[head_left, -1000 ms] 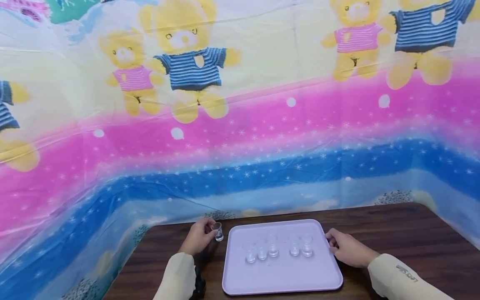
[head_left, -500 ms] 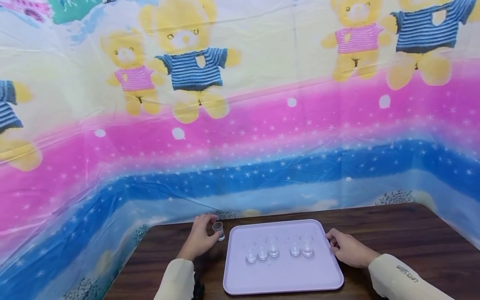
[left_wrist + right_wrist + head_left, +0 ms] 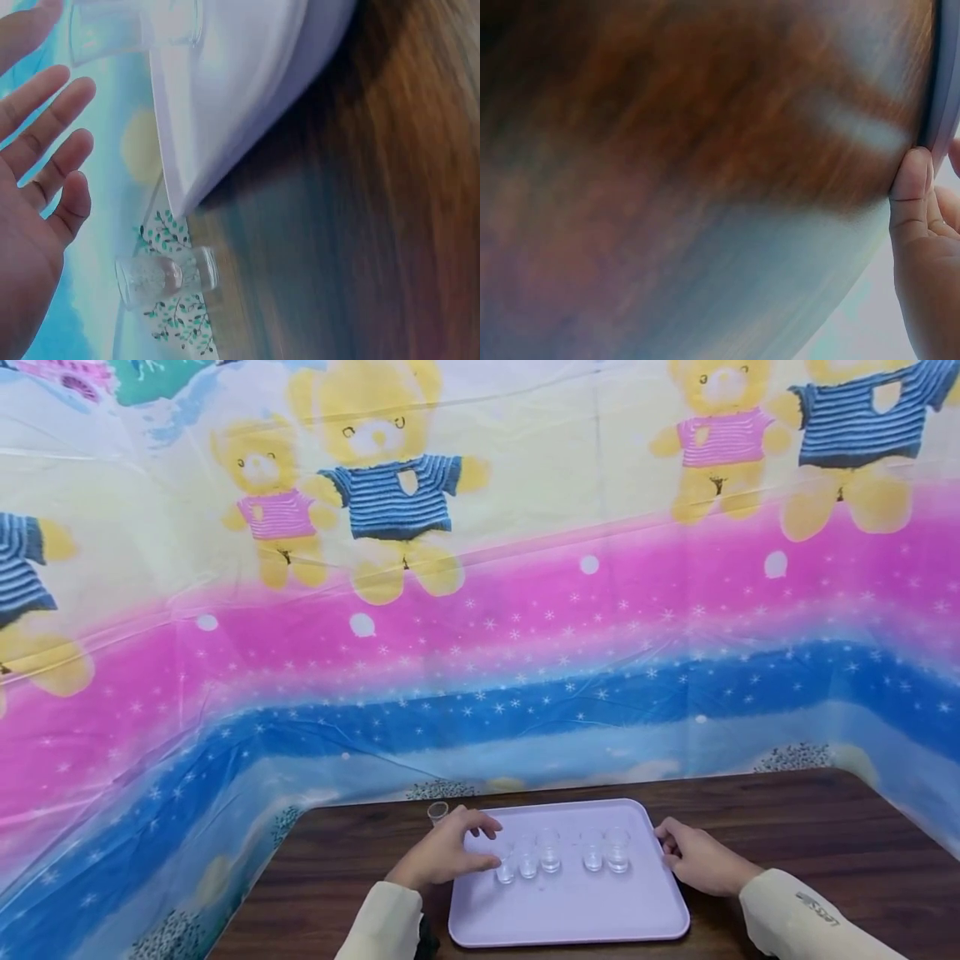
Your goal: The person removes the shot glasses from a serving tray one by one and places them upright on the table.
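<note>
So the left hand [image 3: 450,849] was over the tray's [image 3: 570,920] left side, grip wide, thumb and fingers spread at the leftmost glass [image 3: 506,872]; honestly couldn't tell if they touched it. Four other glasses [image 3: 551,862] stood right of that one. Right hand [image 3: 701,860] had a narrow grip, holding the tray's right edge. A lone glass [image 3: 146,281] stood on the counter [image 3: 780,817], off the tray's far left corner.

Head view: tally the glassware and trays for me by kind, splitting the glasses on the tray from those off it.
Glasses on the tray: 5
Lone glass off the tray, on the table: 1
Tray: 1
Total: 7
</note>
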`<action>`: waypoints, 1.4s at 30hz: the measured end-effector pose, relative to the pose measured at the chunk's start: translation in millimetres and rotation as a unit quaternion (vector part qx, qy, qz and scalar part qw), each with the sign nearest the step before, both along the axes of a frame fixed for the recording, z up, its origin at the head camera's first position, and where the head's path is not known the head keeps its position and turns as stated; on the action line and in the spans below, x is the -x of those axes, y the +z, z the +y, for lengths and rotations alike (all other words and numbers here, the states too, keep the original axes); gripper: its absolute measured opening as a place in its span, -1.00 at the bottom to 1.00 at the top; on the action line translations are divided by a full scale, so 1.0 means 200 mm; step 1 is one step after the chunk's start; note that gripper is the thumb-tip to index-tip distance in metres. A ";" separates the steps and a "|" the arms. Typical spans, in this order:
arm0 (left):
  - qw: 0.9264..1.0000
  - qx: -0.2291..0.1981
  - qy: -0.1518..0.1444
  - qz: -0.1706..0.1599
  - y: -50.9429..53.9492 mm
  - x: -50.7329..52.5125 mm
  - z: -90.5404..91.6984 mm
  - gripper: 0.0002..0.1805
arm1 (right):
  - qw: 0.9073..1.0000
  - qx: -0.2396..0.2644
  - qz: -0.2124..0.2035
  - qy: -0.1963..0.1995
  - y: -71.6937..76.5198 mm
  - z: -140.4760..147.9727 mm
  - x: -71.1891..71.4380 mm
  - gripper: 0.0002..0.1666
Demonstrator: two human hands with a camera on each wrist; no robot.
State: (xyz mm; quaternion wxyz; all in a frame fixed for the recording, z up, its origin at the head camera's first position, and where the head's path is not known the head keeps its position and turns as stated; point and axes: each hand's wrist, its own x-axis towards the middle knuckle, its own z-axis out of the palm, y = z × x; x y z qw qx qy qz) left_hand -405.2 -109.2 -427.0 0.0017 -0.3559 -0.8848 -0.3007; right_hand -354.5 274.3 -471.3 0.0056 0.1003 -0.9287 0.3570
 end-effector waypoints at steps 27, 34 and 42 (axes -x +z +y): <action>0.998 -0.013 0.017 0.056 0.05 0.00 -0.05 -0.75 | 1.000 0.003 0.002 -0.002 -0.03 0.01 0.02 -0.76; 0.994 -0.010 0.068 0.079 0.08 0.00 -0.24 -0.76 | 1.000 0.001 -0.006 -0.004 -0.02 0.01 0.02 -0.74; 0.984 0.008 0.159 0.083 0.05 0.00 -0.33 -0.74 | 1.000 0.004 -0.010 -0.007 -0.01 0.00 0.01 -0.73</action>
